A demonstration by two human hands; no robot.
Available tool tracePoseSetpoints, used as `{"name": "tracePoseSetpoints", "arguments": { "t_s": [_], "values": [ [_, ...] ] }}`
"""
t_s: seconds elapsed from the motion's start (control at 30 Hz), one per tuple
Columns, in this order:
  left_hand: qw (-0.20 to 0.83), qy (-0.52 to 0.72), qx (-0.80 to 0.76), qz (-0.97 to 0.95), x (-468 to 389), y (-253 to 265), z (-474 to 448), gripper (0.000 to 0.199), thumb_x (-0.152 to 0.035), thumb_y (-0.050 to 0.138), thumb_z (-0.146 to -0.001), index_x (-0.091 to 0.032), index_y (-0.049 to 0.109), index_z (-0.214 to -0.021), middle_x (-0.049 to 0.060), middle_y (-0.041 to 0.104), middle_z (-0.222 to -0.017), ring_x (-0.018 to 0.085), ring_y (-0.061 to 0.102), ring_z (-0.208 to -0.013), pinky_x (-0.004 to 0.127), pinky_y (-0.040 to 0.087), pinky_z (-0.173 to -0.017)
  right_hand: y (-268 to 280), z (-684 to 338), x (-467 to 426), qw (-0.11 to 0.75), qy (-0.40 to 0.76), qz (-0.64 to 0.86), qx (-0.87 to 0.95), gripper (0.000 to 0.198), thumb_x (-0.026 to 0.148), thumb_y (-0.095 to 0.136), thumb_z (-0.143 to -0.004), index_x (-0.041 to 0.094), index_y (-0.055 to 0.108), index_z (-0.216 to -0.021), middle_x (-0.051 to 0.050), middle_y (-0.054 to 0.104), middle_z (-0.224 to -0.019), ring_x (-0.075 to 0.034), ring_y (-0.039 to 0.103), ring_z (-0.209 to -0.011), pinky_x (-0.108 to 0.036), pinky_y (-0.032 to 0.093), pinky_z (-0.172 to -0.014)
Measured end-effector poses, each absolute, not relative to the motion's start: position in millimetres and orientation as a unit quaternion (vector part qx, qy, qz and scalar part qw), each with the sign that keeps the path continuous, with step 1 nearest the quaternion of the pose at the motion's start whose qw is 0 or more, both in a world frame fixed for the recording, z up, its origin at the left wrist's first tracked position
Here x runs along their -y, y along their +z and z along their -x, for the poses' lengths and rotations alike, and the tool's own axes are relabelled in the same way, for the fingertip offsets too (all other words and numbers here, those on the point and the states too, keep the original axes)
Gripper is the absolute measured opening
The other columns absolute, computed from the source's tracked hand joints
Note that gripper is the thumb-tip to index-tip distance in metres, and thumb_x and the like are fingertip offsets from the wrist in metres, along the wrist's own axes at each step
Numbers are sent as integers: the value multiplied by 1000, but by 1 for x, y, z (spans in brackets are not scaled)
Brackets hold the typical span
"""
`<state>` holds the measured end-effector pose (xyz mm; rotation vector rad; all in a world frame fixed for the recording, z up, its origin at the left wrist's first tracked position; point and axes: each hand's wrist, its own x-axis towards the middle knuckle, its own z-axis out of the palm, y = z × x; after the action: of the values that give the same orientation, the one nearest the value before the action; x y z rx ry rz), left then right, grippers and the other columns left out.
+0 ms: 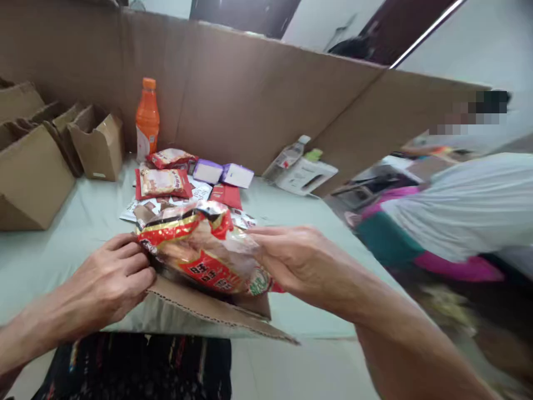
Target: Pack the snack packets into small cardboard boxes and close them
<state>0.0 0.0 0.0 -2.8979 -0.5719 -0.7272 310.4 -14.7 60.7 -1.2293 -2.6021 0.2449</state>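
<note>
A large red and clear snack bag (204, 250) of rice crackers lies tilted over the mouth of a small cardboard box (216, 314), whose front flap sticks out toward me. My right hand (295, 255) pinches the right end of the bag between thumb and fingers. At the box's left side, my left hand (120, 275) has its fingers curled closed on the cardboard, right beside the bag's left end. The bag covers most of the box's opening, so its inside is hidden.
Behind the bag lie small red snack packets (163, 183), purple and white packs (237, 175) and an orange bottle (147, 119). Open cardboard boxes (97, 144) stand at left. White bottles (306, 172) lean near the tall cardboard partition (241, 100). A person (466, 205) is at right.
</note>
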Motion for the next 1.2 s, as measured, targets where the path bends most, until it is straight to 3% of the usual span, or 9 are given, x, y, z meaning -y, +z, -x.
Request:
{"name": "tracePoseSetpoints", "arguments": {
  "t_s": [0.1,0.17,0.27,0.33,0.43,0.67,0.97,1.1,1.2],
  "values": [
    [46,-226,188,955,-4,4,-4,32,-12,43,-100,-16,70,-83,6,70,-76,24,66,-75,42,50,-82,56,-297,8,91,103,458,878,24,21,49,-96,20,61,-75,-1,63,-65,-13,52,-57,-26,35,-56],
    [45,-223,188,955,-5,5,-5,31,-12,43,-100,-16,70,-84,6,70,-76,24,66,-76,42,49,-81,55,-290,5,81,110,483,865,15,33,63,-92,19,70,-95,-1,68,-70,-14,55,-59,-26,37,-57],
    [44,-225,184,956,-5,6,-5,30,-11,43,-100,-16,69,-85,5,69,-75,23,66,-74,42,49,-84,59,-288,4,77,95,491,862,42,38,73,-89,20,68,-127,-3,74,-80,-18,62,-66,-27,41,-61],
    [37,-223,185,956,-4,7,-5,31,-11,43,-100,-16,69,-85,5,68,-74,22,65,-73,41,49,-86,65,-291,8,82,61,466,879,28,30,62,-98,23,71,-124,-4,75,-83,-18,64,-69,-28,42,-63],
    [31,-220,187,957,-3,6,-7,32,-11,43,-101,-16,68,-82,4,67,-73,21,64,-73,41,49,-90,67,-291,14,67,7,437,897,26,18,53,-101,25,74,-113,-3,76,-86,-16,62,-65,-28,39,-59],
    [27,-219,180,959,-2,7,-15,35,-10,42,-101,-16,67,-78,2,63,-70,20,59,-69,40,50,-86,24,-252,-8,-139,71,417,895,20,10,62,-93,19,77,-103,-7,77,-88,-18,66,-72,-30,29,-56],
    [39,-241,167,955,-10,-1,-16,27,-9,44,-99,-15,68,-88,8,73,-84,25,69,-83,45,55,-86,17,-264,-17,-58,148,468,869,30,11,58,-96,19,76,-118,-7,79,-105,-20,70,-88,-29,41,-69],
    [39,-267,179,946,-3,-3,-6,18,-8,54,-97,-19,66,-105,8,74,-111,29,65,-120,53,49,-110,34,-283,-6,24,148,474,868,39,22,60,-98,20,67,-136,-9,76,-125,-24,70,-109,-34,50,-89],
    [64,-319,235,916,5,-5,8,42,-9,66,-92,-26,61,-131,6,53,-154,33,48,-144,57,41,-122,34,-298,3,8,127,529,839,42,24,63,-96,18,65,-137,-11,78,-118,-25,72,-103,-35,50,-85]
  ]
}}
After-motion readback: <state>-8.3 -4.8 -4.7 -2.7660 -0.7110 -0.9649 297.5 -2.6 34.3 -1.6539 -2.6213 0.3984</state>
